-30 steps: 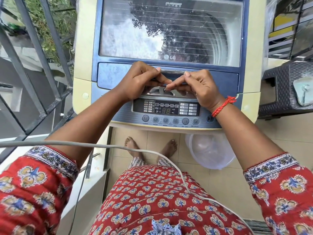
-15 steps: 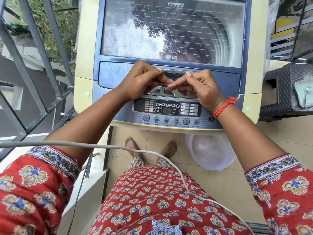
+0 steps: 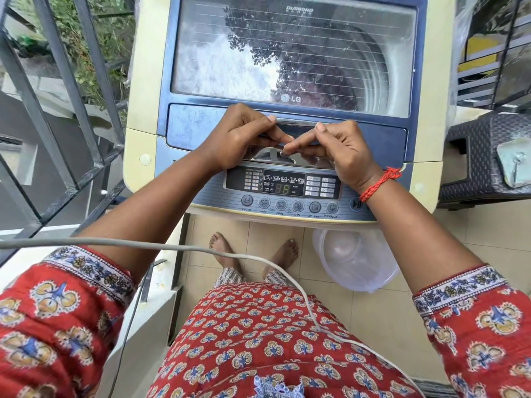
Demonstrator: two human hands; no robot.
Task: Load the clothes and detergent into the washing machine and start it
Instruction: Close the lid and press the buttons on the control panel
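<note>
A cream and blue top-load washing machine point(image 3: 143, 81) stands in front of me with its glass lid point(image 3: 201, 127) down. Through the glass I make out the drum and something dark reddish, blurred by reflections. My left hand point(image 3: 241, 136) and my right hand point(image 3: 342, 150) meet at the lid handle point(image 3: 298, 123), fingers curled around its front lip and fingertips touching. Just below them the control panel point(image 3: 284, 185) is lit and its display reads 88. The start/pause button point(image 3: 356, 204) lies beside my right wrist. No detergent is in view.
A translucent plastic tub point(image 3: 356, 259) sits on the tiled floor under the machine's front right. A metal railing point(image 3: 57, 110) runs along the left. A dark woven stool point(image 3: 471, 156) stands to the right. A grey cable point(image 3: 115, 244) crosses in front of my body.
Both hands stay on the lid handle, with the fingertips drawn slightly closer together. The lid remains down.
</note>
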